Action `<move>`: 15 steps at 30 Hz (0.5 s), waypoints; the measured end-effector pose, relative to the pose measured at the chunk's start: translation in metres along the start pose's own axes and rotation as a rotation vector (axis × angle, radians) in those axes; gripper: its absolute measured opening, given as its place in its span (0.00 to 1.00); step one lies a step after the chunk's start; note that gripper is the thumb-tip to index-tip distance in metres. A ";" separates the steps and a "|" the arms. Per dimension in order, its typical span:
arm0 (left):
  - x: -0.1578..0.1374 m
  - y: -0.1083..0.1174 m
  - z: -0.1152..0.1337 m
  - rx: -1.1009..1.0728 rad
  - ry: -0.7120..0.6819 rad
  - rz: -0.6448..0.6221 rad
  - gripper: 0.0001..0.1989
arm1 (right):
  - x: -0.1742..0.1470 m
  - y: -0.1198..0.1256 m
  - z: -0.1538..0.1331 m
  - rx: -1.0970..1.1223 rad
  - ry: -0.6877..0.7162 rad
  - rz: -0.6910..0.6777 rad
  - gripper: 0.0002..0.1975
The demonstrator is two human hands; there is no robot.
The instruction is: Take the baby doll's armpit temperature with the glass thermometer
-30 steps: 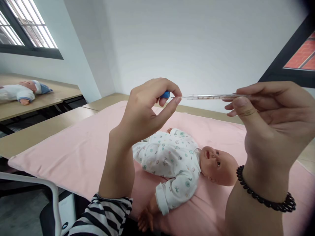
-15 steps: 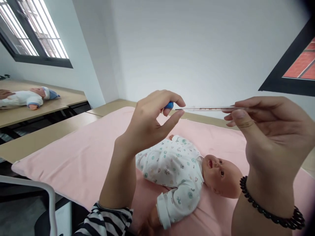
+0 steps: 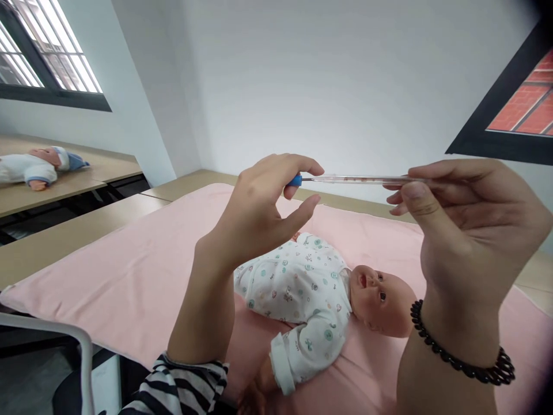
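Between the thumb and fingers of my right hand [image 3: 466, 213] is a glass thermometer [image 3: 363, 180], held level with its thin metal-coloured tip pointing left. My left hand [image 3: 254, 207] has a small blue cap [image 3: 295, 181] tucked in its curled fingers, while thumb and index finger stand apart around the tip. The tip lies very close to the cap; whether they touch I cannot tell. Below both hands, a baby doll [image 3: 298, 282] in a white printed top lies on its back on a pink cloth [image 3: 142, 271], its head to the right. My left forearm hides its lower body.
A wooden table [image 3: 86, 222] carries the cloth. On another table at the far left lies a second doll [image 3: 41, 167] with a blue and white hat. A white metal rail [image 3: 84, 357] curves at the lower left. Behind stands a pale wall [image 3: 311, 86] with windows.
My left thumb has moved down, away from the index finger and the thermometer's tip. Both hands appear slightly higher in view, and the scene has shifted a little left.
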State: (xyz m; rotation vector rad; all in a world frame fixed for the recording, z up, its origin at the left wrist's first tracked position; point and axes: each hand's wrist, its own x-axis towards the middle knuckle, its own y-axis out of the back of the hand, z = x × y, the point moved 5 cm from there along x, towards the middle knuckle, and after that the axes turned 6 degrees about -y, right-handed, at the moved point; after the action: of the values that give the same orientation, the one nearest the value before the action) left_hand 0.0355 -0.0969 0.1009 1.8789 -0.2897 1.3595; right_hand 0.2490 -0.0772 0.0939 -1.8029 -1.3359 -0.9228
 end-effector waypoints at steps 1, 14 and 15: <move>0.000 -0.002 0.001 0.004 0.001 -0.019 0.12 | -0.001 -0.001 -0.001 -0.002 -0.009 -0.023 0.07; -0.001 -0.011 0.000 0.042 0.123 -0.061 0.08 | -0.005 -0.004 0.000 -0.042 -0.042 -0.232 0.06; -0.001 -0.012 -0.001 0.047 0.151 -0.066 0.06 | -0.005 -0.004 0.001 -0.049 -0.041 -0.249 0.07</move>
State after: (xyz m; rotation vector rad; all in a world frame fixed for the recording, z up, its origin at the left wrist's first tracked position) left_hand 0.0414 -0.0884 0.0943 1.7957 -0.1198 1.4656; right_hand 0.2440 -0.0784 0.0894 -1.7257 -1.6032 -1.0624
